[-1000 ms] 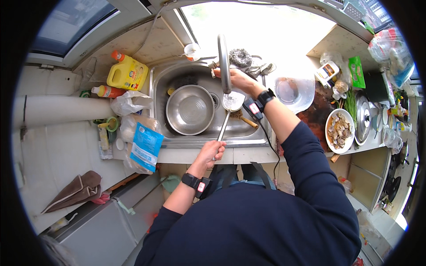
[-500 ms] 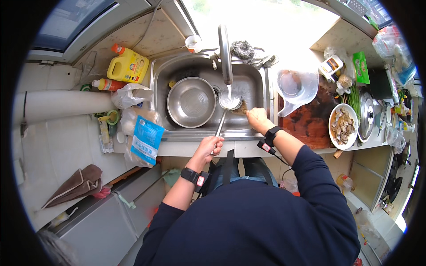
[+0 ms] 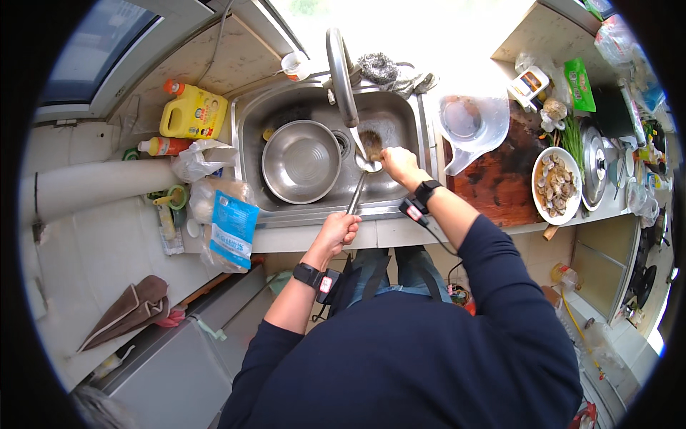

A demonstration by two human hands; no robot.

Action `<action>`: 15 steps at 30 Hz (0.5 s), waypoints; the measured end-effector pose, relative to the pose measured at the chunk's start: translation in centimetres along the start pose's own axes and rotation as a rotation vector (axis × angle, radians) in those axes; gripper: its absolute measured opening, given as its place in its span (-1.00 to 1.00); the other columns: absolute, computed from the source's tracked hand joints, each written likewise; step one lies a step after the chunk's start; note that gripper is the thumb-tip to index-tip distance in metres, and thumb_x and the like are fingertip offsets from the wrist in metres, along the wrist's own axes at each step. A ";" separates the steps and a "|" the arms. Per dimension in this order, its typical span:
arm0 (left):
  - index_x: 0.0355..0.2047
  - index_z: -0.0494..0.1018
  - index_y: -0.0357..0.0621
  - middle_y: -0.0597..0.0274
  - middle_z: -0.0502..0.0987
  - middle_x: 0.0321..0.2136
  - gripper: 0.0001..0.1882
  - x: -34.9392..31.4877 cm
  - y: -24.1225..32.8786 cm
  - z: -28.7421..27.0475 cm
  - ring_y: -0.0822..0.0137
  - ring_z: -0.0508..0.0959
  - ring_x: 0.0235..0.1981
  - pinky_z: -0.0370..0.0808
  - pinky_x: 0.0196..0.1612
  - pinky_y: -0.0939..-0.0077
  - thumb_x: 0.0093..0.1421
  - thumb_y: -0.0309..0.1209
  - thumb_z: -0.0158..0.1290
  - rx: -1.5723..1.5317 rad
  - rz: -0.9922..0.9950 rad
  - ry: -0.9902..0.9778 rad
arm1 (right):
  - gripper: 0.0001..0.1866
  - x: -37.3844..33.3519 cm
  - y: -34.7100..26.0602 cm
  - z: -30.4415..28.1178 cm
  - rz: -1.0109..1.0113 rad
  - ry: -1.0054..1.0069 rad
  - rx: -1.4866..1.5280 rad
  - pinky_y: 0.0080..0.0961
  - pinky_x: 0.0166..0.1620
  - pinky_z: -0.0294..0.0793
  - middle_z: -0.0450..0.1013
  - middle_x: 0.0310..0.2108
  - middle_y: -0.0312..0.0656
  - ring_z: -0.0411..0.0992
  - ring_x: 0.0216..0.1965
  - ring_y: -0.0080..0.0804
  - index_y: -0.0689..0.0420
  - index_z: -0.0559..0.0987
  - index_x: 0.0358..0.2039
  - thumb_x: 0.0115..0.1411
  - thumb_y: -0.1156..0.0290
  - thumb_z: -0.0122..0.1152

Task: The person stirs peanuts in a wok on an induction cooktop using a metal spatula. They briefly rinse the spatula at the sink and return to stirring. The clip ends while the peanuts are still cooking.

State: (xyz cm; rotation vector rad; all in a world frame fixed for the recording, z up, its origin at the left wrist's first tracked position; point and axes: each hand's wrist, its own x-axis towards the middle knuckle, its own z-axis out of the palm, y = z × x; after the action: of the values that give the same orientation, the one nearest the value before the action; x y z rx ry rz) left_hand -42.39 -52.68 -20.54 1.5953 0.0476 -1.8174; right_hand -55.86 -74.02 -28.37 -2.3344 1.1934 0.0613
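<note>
My left hand is closed around the handle of a metal ladle, which reaches forward over the sink's front rim. The ladle's round bowl lies under the stream from the curved tap. In my right hand, fingers closed, is a scrub brush with brown bristles; it is beside the ladle's bowl, and whether they touch I cannot tell. The hand hides most of the brush's grip. A wide steel basin rests in the left part of the steel sink.
Right of the sink, a clear plastic jug stands on a wet wooden board, near a white bowl of shellfish and a pot lid. Leftward are a yellow jug and a blue-and-white package. A steel scourer sits behind the sink.
My right hand has moved slightly left and away from me with the brush, whose bristles now lie beyond the ladle's bowl instead of right of it. My left hand keeps its hold.
</note>
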 end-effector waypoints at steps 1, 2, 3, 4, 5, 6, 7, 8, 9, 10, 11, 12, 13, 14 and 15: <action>-0.24 0.44 -0.29 0.43 0.35 -0.63 -0.87 -0.2 0.1 -0.1 0.61 0.23 -0.76 0.08 -0.71 0.61 0.36 -0.48 -0.06 0.004 -0.021 -0.025 | -0.81 -0.1 0.1 0.4 -0.009 -0.126 0.017 -0.06 -0.15 0.63 0.64 -0.38 0.02 0.64 -0.26 0.03 0.07 0.73 -0.34 0.17 0.31 0.20; -0.23 0.44 -0.29 0.43 0.35 -0.63 -0.87 -0.2 0.1 -0.1 0.61 0.22 -0.76 0.08 -0.71 0.61 0.36 -0.48 -0.06 0.008 -0.040 -0.042 | -0.80 -0.3 0.3 0.7 -0.035 -0.185 -0.004 -0.06 -0.16 0.64 0.64 -0.38 0.04 0.65 -0.26 0.04 0.09 0.73 -0.36 0.17 0.31 0.20; -0.23 0.44 -0.30 0.42 0.35 -0.63 -0.87 -0.1 0.1 0.1 0.61 0.22 -0.76 0.07 -0.71 0.61 0.36 -0.49 -0.07 0.012 -0.029 -0.039 | -0.80 -0.5 0.5 1.0 -0.046 -0.290 -0.038 -0.06 -0.16 0.64 0.64 -0.38 0.06 0.65 -0.27 0.05 0.11 0.73 -0.37 0.16 0.32 0.20; -0.22 0.44 -0.31 0.42 0.35 -0.63 -0.87 0.0 -0.1 0.3 0.60 0.22 -0.76 0.07 -0.72 0.61 0.36 -0.50 -0.08 0.009 -0.048 -0.064 | -0.79 -0.6 0.7 1.1 -0.069 -0.247 -0.069 -0.06 -0.18 0.65 0.63 -0.39 0.09 0.65 -0.27 0.07 0.13 0.73 -0.39 0.18 0.33 0.17; -0.22 0.44 -0.31 0.42 0.35 -0.63 -0.87 0.0 -0.2 0.4 0.60 0.22 -0.76 0.07 -0.72 0.61 0.36 -0.50 -0.08 -0.002 -0.059 -0.061 | -0.77 -0.7 0.8 1.2 -0.036 -0.185 -0.094 -0.08 -0.19 0.65 0.63 -0.40 0.09 0.65 -0.28 0.07 0.16 0.72 -0.39 0.21 0.34 0.15; -0.22 0.44 -0.31 0.42 0.35 -0.63 -0.86 0.1 -0.4 0.6 0.60 0.22 -0.76 0.07 -0.72 0.60 0.36 -0.50 -0.08 -0.009 -0.047 -0.044 | -0.77 -0.8 1.0 1.3 -0.036 -0.074 -0.091 -0.09 -0.20 0.65 0.63 -0.40 0.09 0.65 -0.28 0.07 0.16 0.71 -0.39 0.22 0.34 0.14; -0.21 0.44 -0.32 0.42 0.35 -0.63 -0.86 0.1 -0.4 0.6 0.60 0.22 -0.76 0.07 -0.72 0.60 0.35 -0.50 -0.08 -0.014 -0.025 -0.039 | -0.76 -0.9 1.0 1.3 -0.037 0.071 -0.093 -0.09 -0.20 0.65 0.63 -0.40 0.10 0.65 -0.28 0.07 0.17 0.71 -0.38 0.23 0.33 0.13; -0.22 0.44 -0.32 0.42 0.35 -0.63 -0.86 0.1 -0.5 0.6 0.60 0.22 -0.76 0.06 -0.72 0.61 0.36 -0.48 -0.07 -0.028 -0.030 -0.003 | -0.75 -1.1 1.0 1.3 -0.076 0.077 -0.084 -0.08 -0.21 0.65 0.63 -0.40 0.09 0.65 -0.28 0.06 0.17 0.71 -0.38 0.24 0.31 0.16; -0.19 0.44 -0.33 0.43 0.34 -0.62 -0.85 0.1 -0.5 0.4 0.60 0.21 -0.76 0.07 -0.71 0.61 0.38 -0.48 -0.07 -0.024 -0.037 0.000 | -0.76 -1.2 1.0 1.3 -0.110 -0.030 -0.062 -0.08 -0.22 0.65 0.63 -0.40 0.09 0.65 -0.28 0.06 0.17 0.71 -0.39 0.23 0.31 0.17; -0.17 0.43 -0.34 0.43 0.33 -0.62 -0.84 0.1 -0.5 0.2 0.60 0.20 -0.76 0.07 -0.70 0.62 0.39 -0.48 -0.08 -0.019 -0.041 0.002 | -0.76 -1.2 1.0 1.4 -0.138 -0.131 -0.051 -0.09 -0.22 0.65 0.63 -0.41 0.09 0.65 -0.28 0.06 0.17 0.71 -0.40 0.22 0.31 0.18; -0.15 0.43 -0.35 0.43 0.33 -0.62 -0.83 0.2 -0.3 0.0 0.61 0.18 -0.76 0.07 -0.69 0.62 0.40 -0.47 -0.08 -0.008 -0.035 0.030 | -0.76 -1.2 0.9 1.4 -0.158 -0.233 -0.050 -0.09 -0.22 0.65 0.63 -0.41 0.09 0.65 -0.28 0.06 0.18 0.72 -0.40 0.21 0.31 0.19; -0.15 0.44 -0.35 0.44 0.33 -0.62 -0.83 0.3 -0.1 -0.3 0.61 0.18 -0.76 0.07 -0.68 0.63 0.40 -0.47 -0.08 0.043 -0.046 0.008 | -0.80 -1.1 0.9 1.5 -0.162 -0.276 -0.075 -0.08 -0.21 0.65 0.63 -0.41 0.08 0.65 -0.29 0.06 0.17 0.71 -0.43 0.15 0.34 0.21; -0.15 0.44 -0.35 0.44 0.33 -0.62 -0.83 0.3 0.1 -0.5 0.61 0.18 -0.76 0.06 -0.68 0.63 0.40 -0.47 -0.07 0.024 -0.064 -0.028 | -0.80 -0.9 0.8 1.5 -0.168 -0.201 -0.126 -0.08 -0.21 0.65 0.63 -0.41 0.08 0.65 -0.29 0.05 0.17 0.71 -0.43 0.14 0.35 0.21; -0.15 0.44 -0.35 0.44 0.33 -0.62 -0.83 0.3 0.4 -0.8 0.61 0.18 -0.76 0.06 -0.68 0.63 0.40 -0.47 -0.07 0.015 -0.078 -0.046 | -0.81 -0.6 0.7 1.4 -0.177 -0.168 -0.173 -0.09 -0.21 0.65 0.63 -0.41 0.08 0.66 -0.29 0.04 0.17 0.71 -0.44 0.12 0.35 0.22; -0.15 0.44 -0.35 0.44 0.33 -0.62 -0.83 0.3 0.7 -1.1 0.61 0.18 -0.76 0.05 -0.68 0.63 0.39 -0.47 -0.06 0.013 -0.088 -0.076 | -0.82 -0.4 0.6 1.3 -0.186 -0.092 -0.218 -0.09 -0.21 0.65 0.63 -0.41 0.08 0.66 -0.29 0.03 0.17 0.71 -0.45 0.10 0.36 0.22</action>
State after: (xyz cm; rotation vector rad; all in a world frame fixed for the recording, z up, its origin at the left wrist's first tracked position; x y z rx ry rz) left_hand -41.13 -52.85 -20.81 1.5535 0.0725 -1.9480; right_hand -56.31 -73.45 -29.69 -2.5904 0.9621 0.2423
